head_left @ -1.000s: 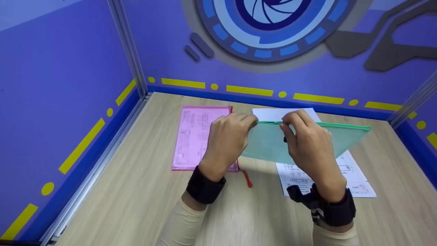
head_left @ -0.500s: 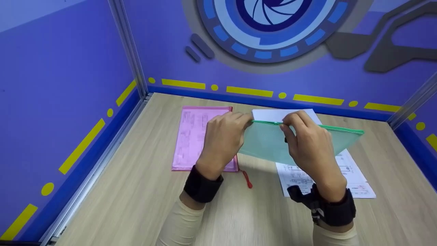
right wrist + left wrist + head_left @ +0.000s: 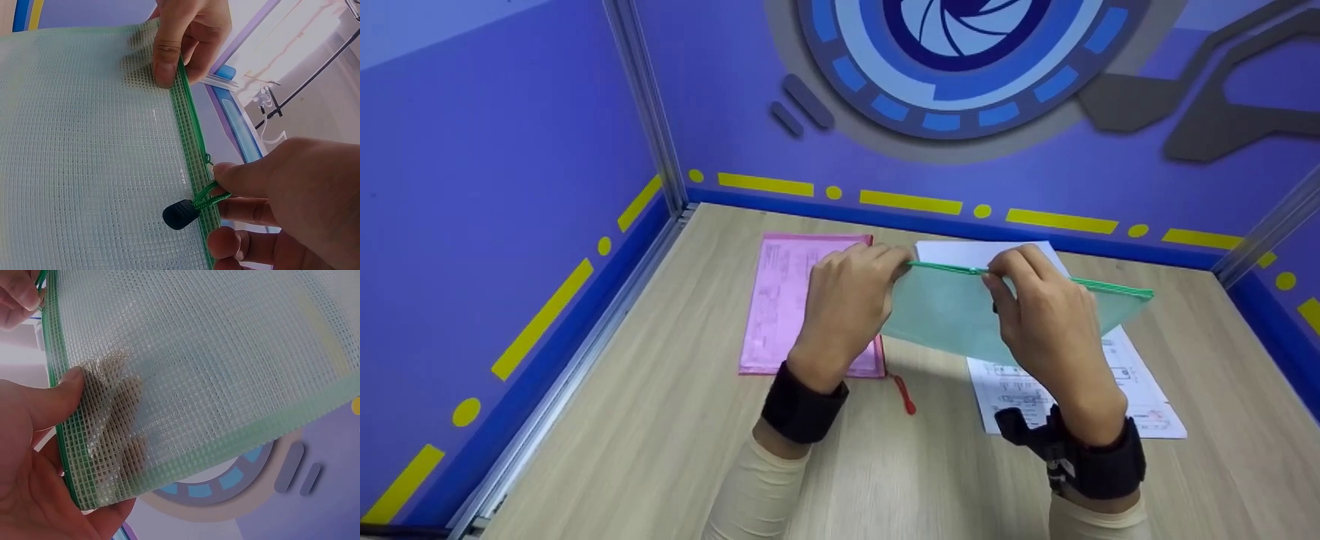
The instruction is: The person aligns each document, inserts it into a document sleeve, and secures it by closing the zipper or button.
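Both hands hold a green mesh zip pouch (image 3: 949, 311) in the air above the wooden table (image 3: 660, 420). My left hand (image 3: 901, 264) pinches the pouch's left top corner, thumb (image 3: 56, 399) on the near face and fingers (image 3: 121, 419) showing through the mesh (image 3: 225, 360). My right hand (image 3: 994, 274) pinches the green cord (image 3: 209, 197) of the zip pull at the pouch's top edge (image 3: 191, 140), and a black toggle (image 3: 180, 214) hangs from that cord. In the right wrist view, the left hand (image 3: 171, 59) grips the zip edge further along the pouch (image 3: 84, 157).
A pink zip pouch (image 3: 784, 300) with printed sheets inside lies flat at the left, its red cord (image 3: 904, 394) trailing off the near corner. White printed paper (image 3: 1136, 382) lies under the green pouch at the right. Purple booth walls (image 3: 510, 187) close in the table on three sides.
The green pouch's right end has swung inward and dropped a little. Both hands keep their pinch, and the right hand has slid slightly rightward along the zip edge.
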The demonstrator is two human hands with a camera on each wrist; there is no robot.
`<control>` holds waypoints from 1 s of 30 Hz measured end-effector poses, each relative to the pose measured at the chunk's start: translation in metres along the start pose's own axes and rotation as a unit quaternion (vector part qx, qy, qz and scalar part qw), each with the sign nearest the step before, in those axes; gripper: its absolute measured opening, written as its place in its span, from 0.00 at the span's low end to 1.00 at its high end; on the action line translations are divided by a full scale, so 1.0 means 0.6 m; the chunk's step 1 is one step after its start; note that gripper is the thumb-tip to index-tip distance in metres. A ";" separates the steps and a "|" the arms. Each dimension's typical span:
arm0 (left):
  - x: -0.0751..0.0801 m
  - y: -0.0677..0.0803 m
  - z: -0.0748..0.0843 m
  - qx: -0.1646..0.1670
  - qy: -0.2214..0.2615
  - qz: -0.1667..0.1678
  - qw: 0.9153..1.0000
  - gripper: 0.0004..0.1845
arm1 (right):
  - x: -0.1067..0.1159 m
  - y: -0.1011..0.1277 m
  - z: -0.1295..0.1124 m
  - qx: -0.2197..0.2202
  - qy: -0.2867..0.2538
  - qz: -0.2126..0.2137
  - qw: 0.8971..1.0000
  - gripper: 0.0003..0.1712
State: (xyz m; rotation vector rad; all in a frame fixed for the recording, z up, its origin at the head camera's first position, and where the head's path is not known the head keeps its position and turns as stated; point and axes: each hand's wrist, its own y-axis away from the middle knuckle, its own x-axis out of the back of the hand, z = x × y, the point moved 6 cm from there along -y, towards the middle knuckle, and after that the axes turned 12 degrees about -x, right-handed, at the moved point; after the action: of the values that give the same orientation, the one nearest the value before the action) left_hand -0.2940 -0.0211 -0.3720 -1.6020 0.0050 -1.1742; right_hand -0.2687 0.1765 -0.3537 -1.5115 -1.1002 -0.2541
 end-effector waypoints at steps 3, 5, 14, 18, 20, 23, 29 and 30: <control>0.000 0.000 0.000 0.001 0.005 0.000 1.000 0.07 | 0.001 0.000 0.001 0.001 -0.002 0.002 1.000 0.02; 0.000 0.000 0.000 0.002 0.006 0.000 1.000 0.07 | 0.001 0.000 0.002 0.002 -0.001 0.002 1.000 0.02; 0.001 0.001 -0.007 0.010 0.009 0.000 1.000 0.06 | 0.002 0.000 0.003 0.003 0.004 0.007 1.000 0.03; 0.005 0.001 -0.011 0.016 0.009 0.007 1.000 0.05 | 0.004 0.000 0.003 0.007 0.013 0.013 1.000 0.04; 0.005 0.002 -0.012 0.016 0.011 0.008 1.000 0.05 | 0.004 -0.001 0.004 0.006 0.012 0.011 1.000 0.04; 0.005 0.001 -0.012 0.013 0.011 0.007 1.000 0.05 | 0.004 -0.001 0.004 0.003 0.014 0.009 1.000 0.04; 0.002 0.002 -0.013 0.017 0.015 0.003 1.000 0.05 | 0.004 0.001 0.004 -0.001 0.013 0.009 1.000 0.03; 0.002 0.002 -0.014 0.017 0.015 0.002 1.000 0.05 | 0.004 0.001 0.004 -0.001 0.012 0.008 1.000 0.03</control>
State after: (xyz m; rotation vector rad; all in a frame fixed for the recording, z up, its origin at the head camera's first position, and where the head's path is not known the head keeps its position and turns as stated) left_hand -0.2983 -0.0281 -0.3730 -1.5531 0.0076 -1.1887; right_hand -0.2681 0.1797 -0.3533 -1.5147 -1.0676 -0.2616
